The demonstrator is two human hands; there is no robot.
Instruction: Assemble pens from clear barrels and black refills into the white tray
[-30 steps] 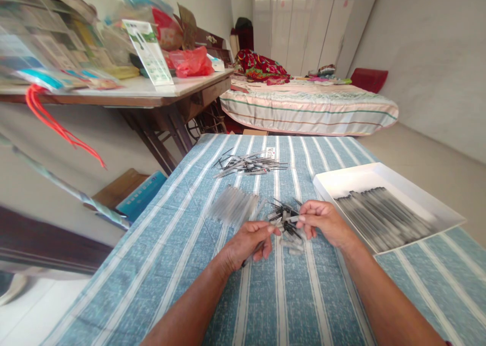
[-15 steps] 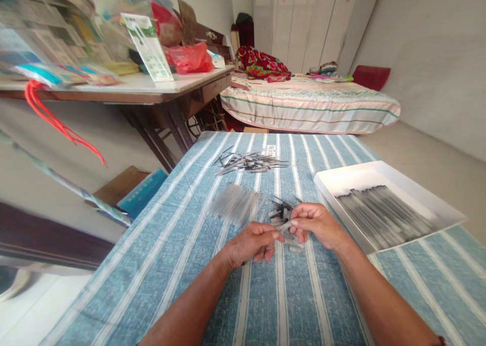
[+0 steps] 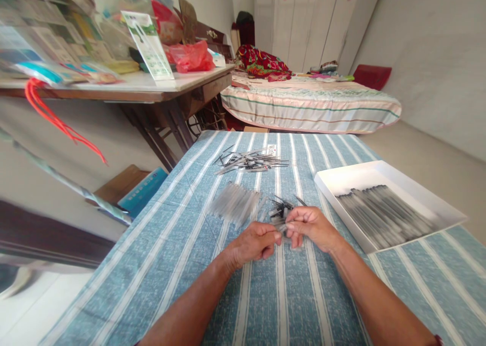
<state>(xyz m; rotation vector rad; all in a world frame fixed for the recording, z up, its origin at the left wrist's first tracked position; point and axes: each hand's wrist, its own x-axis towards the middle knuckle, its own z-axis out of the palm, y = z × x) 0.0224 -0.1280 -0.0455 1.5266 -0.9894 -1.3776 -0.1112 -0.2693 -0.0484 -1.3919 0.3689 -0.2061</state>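
Both hands meet near the middle of the bench (image 3: 182,265), which is covered by a blue cloth with white stripes. The left hand (image 3: 252,243) and the right hand (image 3: 309,227) have their fingertips pinched together on a small clear plastic piece (image 3: 281,228); the fingers of each hand are curled almost closed around it. The piece is mostly hidden by the fingertips, and its shape cannot be made out. Whether a thin dark refill runs under the left palm cannot be told.

Just beyond the fingertips lies a loose pile of short black and clear pen parts (image 3: 280,210), partly covered by the right hand. To its left, close by, is a blurred bundle of clear plastic tubes (image 3: 235,204). Farther off, toward the far edge of the bench, a scattered heap of thin black and grey refills (image 3: 250,162) lies apart from the rest.

On the right, a shallow white tray (image 3: 341,181) holds rows of dark assembled pens (image 3: 383,214), smeared by blur; its near corner overhangs the bench's right edge. Bare cloth lies open on the near side of the hands and to the left. Both forearms are cut off by the lower edge of the view. A striped bed (image 3: 311,110) stands beyond the bench's far end.
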